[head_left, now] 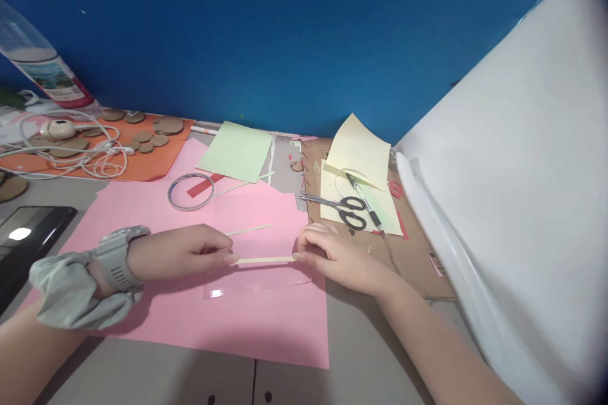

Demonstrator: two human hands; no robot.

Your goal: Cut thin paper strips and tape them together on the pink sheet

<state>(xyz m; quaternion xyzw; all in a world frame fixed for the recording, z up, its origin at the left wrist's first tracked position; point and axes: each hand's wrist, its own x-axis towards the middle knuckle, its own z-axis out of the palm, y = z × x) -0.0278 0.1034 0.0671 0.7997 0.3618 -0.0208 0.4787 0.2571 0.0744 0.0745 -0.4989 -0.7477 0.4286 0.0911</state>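
Between my two hands a narrow pale yellow paper strip (266, 260) is stretched level. My left hand (190, 250) pinches its left end, and my right hand (327, 248) pinches the right end. Under the strip lies a clear plastic sheet (259, 285) on a large pink paper (185, 323). A thin pale strip (249, 230) rests just beyond the held one. Farther back on the pink paper are a roll of tape (170, 193) and a red paper strip (202, 186). Scissors (349, 210) with dark handles lie beyond my right hand.
A green paper square (236, 152), yellow sheets (360, 149) and a pen (368, 205) lie at the back. Cardboard discs (168, 125) sit on orange paper (177, 150), beside white earphones (111, 150). A bottle (50, 73) and a phone (35, 237) are left; a white panel (513, 139) stands right.
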